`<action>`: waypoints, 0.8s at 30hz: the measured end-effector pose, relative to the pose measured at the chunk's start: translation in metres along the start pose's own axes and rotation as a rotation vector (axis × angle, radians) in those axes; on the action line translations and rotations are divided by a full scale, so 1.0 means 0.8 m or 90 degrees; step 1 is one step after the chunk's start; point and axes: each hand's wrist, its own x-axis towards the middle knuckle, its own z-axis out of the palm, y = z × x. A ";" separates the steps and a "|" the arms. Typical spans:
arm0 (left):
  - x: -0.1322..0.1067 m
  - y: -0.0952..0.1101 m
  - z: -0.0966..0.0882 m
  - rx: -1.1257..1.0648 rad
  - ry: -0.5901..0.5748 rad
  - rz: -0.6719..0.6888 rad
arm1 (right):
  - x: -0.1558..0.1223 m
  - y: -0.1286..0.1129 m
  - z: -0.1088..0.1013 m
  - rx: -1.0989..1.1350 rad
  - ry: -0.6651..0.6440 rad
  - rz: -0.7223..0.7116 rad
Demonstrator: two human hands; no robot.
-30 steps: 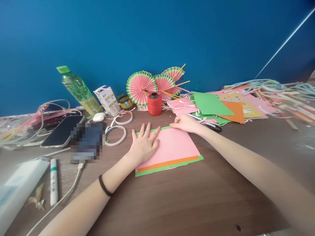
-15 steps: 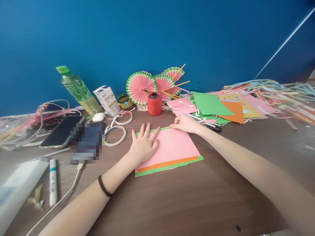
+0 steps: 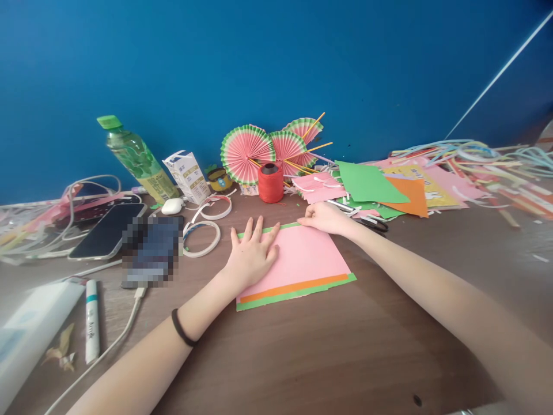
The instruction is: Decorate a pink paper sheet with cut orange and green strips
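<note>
A pink paper sheet (image 3: pixel 302 253) lies flat on the brown table, with an orange strip (image 3: pixel 294 288) and a green strip (image 3: pixel 298 297) along its near edge. Another narrow green strip (image 3: pixel 290 227) runs along the far edge. Spread flat over the sheet's left part is my left hand (image 3: pixel 254 253), fingers apart. My right hand (image 3: pixel 322 219) is closed in a pinch at the far edge, its fingertips by the far green strip; what lies between them is too small to make out.
Behind stand a red thread spool (image 3: pixel 271 184) and pink-green pleated fans (image 3: pixel 247 154). Coloured paper (image 3: pixel 371 184) and black-handled scissors (image 3: pixel 374 223) lie right. At left are tape rolls (image 3: pixel 202 239), a phone (image 3: pixel 108 230), a bottle (image 3: pixel 136 158), a carton (image 3: pixel 188 177) and a marker (image 3: pixel 92 323).
Hardly anything differs. The whole view has shifted very slightly; both hands and the sheet keep their places relative to each other.
</note>
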 end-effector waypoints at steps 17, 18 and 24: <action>0.000 0.001 -0.001 0.003 -0.004 0.000 | -0.003 -0.003 -0.001 -0.028 0.011 0.008; 0.000 0.001 -0.001 0.004 -0.003 0.000 | -0.003 -0.003 -0.001 -0.029 0.011 0.009; -0.001 0.001 -0.001 0.005 -0.002 0.000 | -0.003 -0.004 0.001 -0.040 0.018 0.009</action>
